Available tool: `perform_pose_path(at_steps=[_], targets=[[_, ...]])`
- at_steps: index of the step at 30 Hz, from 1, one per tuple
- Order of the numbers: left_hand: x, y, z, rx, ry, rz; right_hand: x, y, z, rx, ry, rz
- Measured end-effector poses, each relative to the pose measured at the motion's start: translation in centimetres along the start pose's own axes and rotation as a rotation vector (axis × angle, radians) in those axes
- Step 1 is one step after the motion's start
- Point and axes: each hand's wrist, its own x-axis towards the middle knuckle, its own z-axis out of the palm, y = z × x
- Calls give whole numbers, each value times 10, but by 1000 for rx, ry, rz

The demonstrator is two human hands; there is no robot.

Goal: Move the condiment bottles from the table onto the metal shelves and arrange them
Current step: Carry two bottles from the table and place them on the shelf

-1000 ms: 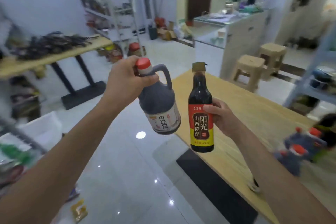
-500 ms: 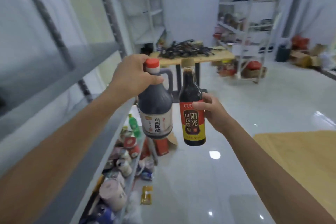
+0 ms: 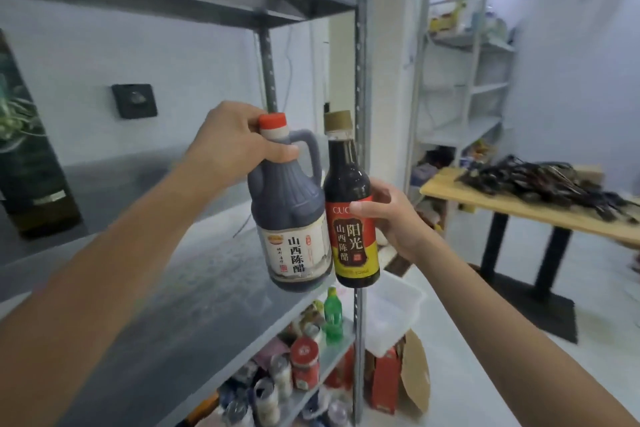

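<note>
With each hand's grip clamped, a handled jug (image 3: 289, 218) by the left hand (image 3: 232, 146) and a slim bottle (image 3: 349, 204) by the right hand (image 3: 391, 218) are being held touching above the metal shelf (image 3: 194, 288), so knocking together or clipping the upright post (image 3: 360, 80) is being risked.

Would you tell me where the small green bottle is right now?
The small green bottle stands on the lower metal shelf, beside the front upright post, below the two held vinegar bottles.
</note>
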Motion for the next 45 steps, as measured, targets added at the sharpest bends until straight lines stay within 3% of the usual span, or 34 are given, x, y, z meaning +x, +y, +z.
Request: perform_pose_path(at_steps=[9, 21, 26, 35, 40, 45], targets=[[78, 7, -27, 54, 340, -127, 140, -34, 13, 56, -299, -165], [172, -61, -58, 142, 660, -202, 278, -5, 76, 109, -398, -159], [193, -84, -55, 219, 653, -163, 301, 22, 80, 179, -436, -96], [181, -102, -42, 312, 622, -88, 291, 34, 78, 57, -434, -68], [144, -118, -17, 260, 623, -75, 267, 43, 73, -174, -414, -92], [77, -132, 34, 468, 575, -146, 219, 61, 47, -799, -270, -300]])
